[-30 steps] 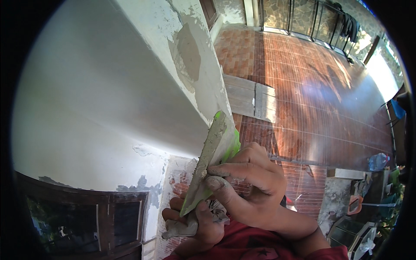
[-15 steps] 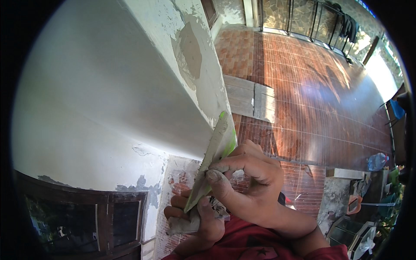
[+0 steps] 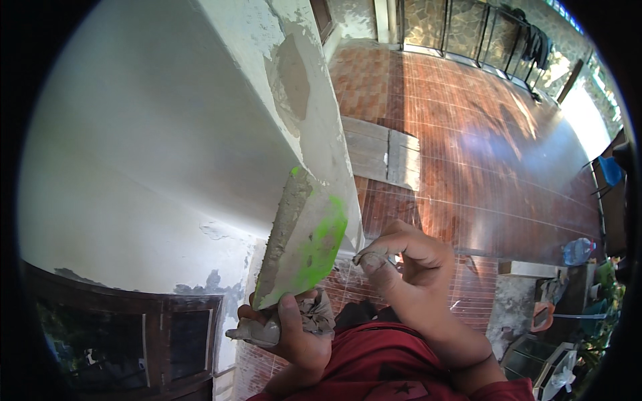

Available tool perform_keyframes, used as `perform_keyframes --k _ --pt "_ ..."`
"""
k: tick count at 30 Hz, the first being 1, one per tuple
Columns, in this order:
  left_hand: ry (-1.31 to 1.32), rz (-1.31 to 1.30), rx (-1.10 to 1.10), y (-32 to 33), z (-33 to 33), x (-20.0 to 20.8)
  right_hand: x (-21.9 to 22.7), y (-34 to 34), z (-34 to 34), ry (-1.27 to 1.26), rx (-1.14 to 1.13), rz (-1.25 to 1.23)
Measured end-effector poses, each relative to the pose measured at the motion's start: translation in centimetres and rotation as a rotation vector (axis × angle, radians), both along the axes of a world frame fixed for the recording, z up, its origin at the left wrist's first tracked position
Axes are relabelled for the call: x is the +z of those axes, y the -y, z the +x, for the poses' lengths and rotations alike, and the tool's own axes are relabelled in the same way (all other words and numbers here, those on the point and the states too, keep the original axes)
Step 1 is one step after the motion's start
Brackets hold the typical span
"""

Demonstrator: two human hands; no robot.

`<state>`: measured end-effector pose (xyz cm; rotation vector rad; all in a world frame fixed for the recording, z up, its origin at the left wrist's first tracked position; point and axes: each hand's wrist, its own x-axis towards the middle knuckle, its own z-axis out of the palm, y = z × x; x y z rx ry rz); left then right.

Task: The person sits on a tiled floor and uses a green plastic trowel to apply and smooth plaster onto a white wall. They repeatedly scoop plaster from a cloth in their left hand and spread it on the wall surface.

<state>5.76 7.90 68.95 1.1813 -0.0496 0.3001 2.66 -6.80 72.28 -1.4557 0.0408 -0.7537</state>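
Note:
My left hand grips a flat green spreader by its lower end. Grey putty smears its face, thickest along the left edge. A crumpled grey wad and a grey-coated, blunt-ended piece are also in that hand; their kind cannot be made out. Right of the spreader and apart from it, my right hand pinches a small grey lump of putty between thumb and forefinger. Behind the spreader's upper end stands the wall edge, with a rough grey patch higher up.
A white wall surface fills the left, above dark-framed window panes. Boards lie on the red-brown tiled floor. A black metal rack stands at the back. A clear plastic bottle sits at the right.
My right hand has come away from the spreader to the right, with a grey lump in its pinch. My left hand has lowered leftward and turned the spreader's green face into view.

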Motion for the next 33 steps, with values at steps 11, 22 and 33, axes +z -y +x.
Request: perform_keyframes --k 11,22,33 --pt "-0.025 -0.063 0.006 -2.4 0.1 -0.4 -11.6 6.0 -1.6 -0.822 0.004 -0.202" --pt "0.029 -0.092 -0.029 -2.5 0.1 -0.3 -18.0 9.5 -1.7 -0.833 0.088 -0.137" --pt "0.018 -0.08 -0.037 -2.8 -0.5 -0.7 -16.6 8.7 -1.8 -0.722 0.303 0.038"
